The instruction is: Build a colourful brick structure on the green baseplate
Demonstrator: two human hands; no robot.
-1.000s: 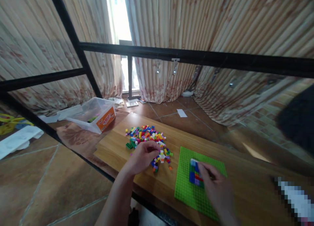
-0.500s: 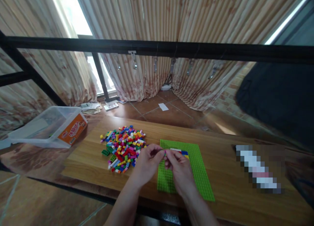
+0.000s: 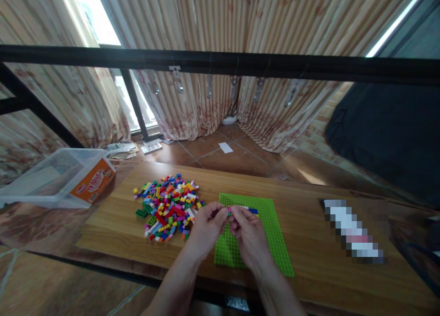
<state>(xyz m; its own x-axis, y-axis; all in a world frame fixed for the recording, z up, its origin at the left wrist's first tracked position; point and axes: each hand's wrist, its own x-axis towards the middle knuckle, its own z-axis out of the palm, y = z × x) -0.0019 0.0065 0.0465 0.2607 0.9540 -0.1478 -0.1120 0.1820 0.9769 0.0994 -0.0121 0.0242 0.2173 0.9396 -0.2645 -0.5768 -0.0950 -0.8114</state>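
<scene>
My left hand (image 3: 205,229) and my right hand (image 3: 250,238) meet fingertip to fingertip over the left part of a green studded baseplate (image 3: 275,242). Pinched between them are small toy bricks (image 3: 229,210), with specks of pink and green showing; the fingers cover most of them. Both hands are closed. Behind my right hand, a blue brick (image 3: 253,211) sits on the baseplate beside white and yellow ones, partly hidden. A heap of loose colourful toy bricks (image 3: 172,206) lies to the left of my left hand.
All this rests on a wooden tabletop (image 3: 117,220). A clear plastic bin (image 3: 62,169) with an orange label stands at the left. A pixelated object (image 3: 354,231) lies at the right. A black bar (image 3: 192,62) with hanging clips crosses in front of the curtains.
The whole scene has shifted slightly left in view as the camera turned. Both hands stay together at the small bricks, with only slight finger movement.
</scene>
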